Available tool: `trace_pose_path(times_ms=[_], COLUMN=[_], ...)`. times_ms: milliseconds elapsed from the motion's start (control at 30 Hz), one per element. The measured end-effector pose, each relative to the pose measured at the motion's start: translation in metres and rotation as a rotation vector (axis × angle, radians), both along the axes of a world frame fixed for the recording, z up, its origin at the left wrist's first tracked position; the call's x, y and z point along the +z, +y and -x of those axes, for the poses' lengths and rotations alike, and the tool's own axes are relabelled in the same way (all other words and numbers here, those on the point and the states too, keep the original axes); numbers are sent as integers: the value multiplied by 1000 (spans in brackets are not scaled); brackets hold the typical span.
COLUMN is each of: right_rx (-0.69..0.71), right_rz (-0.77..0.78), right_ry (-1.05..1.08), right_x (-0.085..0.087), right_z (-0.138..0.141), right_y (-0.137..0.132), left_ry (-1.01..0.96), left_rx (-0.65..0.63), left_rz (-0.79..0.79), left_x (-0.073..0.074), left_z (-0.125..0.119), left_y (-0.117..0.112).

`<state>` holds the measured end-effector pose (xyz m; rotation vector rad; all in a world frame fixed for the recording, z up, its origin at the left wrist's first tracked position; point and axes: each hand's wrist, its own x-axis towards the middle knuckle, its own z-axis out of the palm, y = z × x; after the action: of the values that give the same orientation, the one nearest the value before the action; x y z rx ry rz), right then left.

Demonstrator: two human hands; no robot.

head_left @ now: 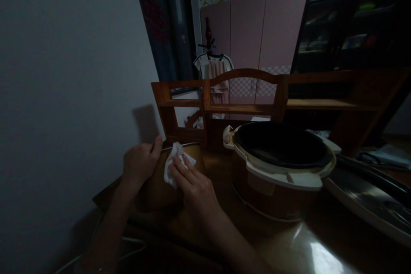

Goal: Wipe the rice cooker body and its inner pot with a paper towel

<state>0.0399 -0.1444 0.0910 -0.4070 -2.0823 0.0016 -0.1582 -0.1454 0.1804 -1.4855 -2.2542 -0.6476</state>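
A rounded, tan-gold vessel [161, 192] with a thin pale rim stands at the left of the table; its exact kind is hard to tell in the dim light. At its left side is my left hand [138, 163], fingers curled against the edge and thumb raised by the rim. My right hand [195, 184] presses a crumpled white cloth [176, 158], maybe a tissue, onto the vessel's near upper side. To the right sits a cooker [279, 180] with a white upper ring, brown body and black inner pot [282, 141]. No lid covers it.
Behind the table's far edge runs a wooden shelf unit [242, 109]. A wide, pale-edged piece with a shiny surface and dark bar [375, 175] lies at the right. The wall [80, 72] stands close on the left. A white cord [133, 239] hangs at the lower left.
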Motion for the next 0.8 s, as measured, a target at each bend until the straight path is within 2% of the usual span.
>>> trace_pose_path(times_ms=[233, 800], right_rx=[6, 71], right_rz=[-6, 7], right_ry=[7, 31], right_x=[-3, -12], right_z=[-1, -8], right_y=[1, -2], left_ry=[21, -34], left_rx=[20, 31], left_rz=[53, 31], left_x=[2, 2], left_z=[-1, 6], left_y=[1, 2])
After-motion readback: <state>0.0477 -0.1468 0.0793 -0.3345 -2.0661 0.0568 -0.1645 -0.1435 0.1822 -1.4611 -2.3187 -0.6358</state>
